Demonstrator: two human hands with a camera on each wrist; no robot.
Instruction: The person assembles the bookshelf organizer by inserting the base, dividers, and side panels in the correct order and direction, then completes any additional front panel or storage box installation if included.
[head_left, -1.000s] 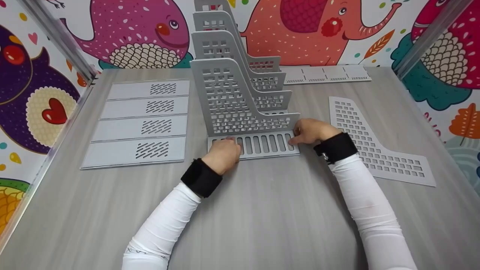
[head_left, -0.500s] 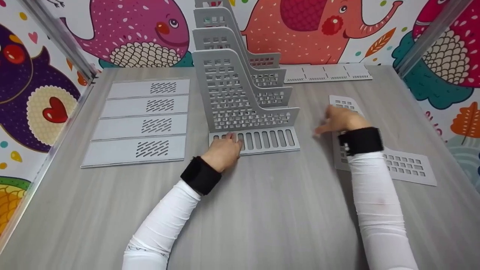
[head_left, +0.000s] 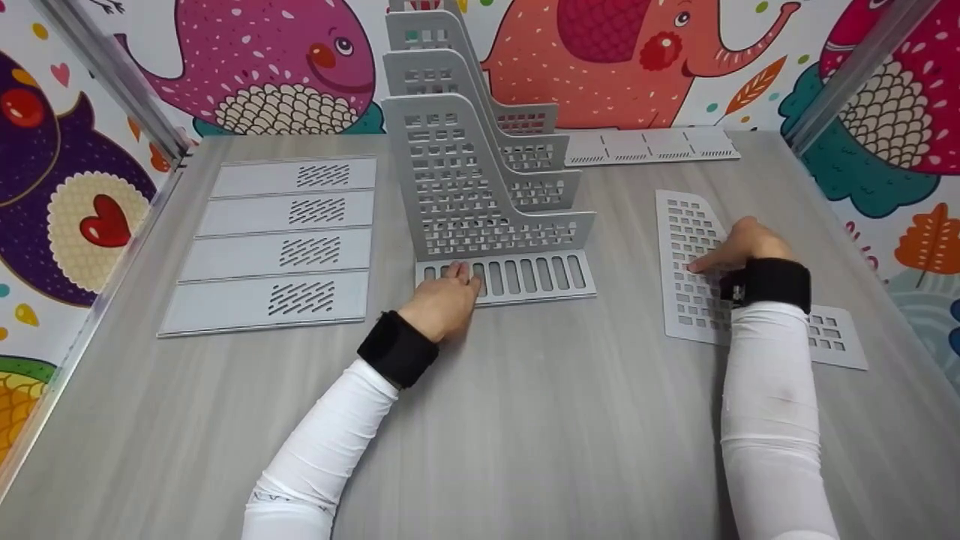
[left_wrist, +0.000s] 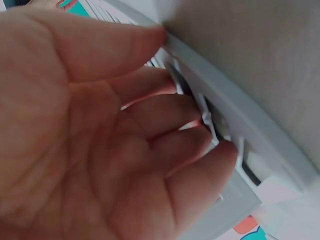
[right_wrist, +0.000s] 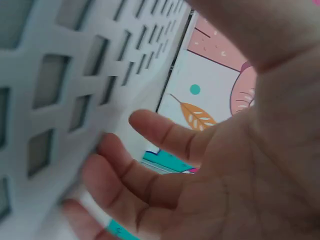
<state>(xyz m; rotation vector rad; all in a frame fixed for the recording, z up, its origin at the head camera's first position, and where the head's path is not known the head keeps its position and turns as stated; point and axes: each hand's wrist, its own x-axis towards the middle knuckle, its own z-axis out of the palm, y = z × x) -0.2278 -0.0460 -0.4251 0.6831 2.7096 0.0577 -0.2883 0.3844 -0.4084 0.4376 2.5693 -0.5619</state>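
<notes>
A grey file rack with several upright perforated dividers (head_left: 559, 225) stands at the middle of the table. Its slotted base (head_left: 540, 295) sticks out in front. My left hand (head_left: 441, 304) rests on the base's left end; in the left wrist view its fingers lie over the slots and the thumb tip meets the front edge (left_wrist: 240, 110). To the right, a loose perforated divider panel (head_left: 679, 319) lies flat. Over it is my right hand (head_left: 750, 244), fingers apart and loosely bent. In the right wrist view the fingertips are right at the panel's (right_wrist: 75, 75) curved edge.
At the left lies a flat grey panel (head_left: 232, 247) in several sections with slanted slots. A long narrow panel (head_left: 630, 146) lies at the back by the printed wall (head_left: 600, 90). Metal posts (head_left: 112, 71) stand at the back corners.
My right hand has left the base's right end and moved right, over the loose divider panel. My left hand stays on the base, its fingers now lying flatter. The base has shifted slightly.
</notes>
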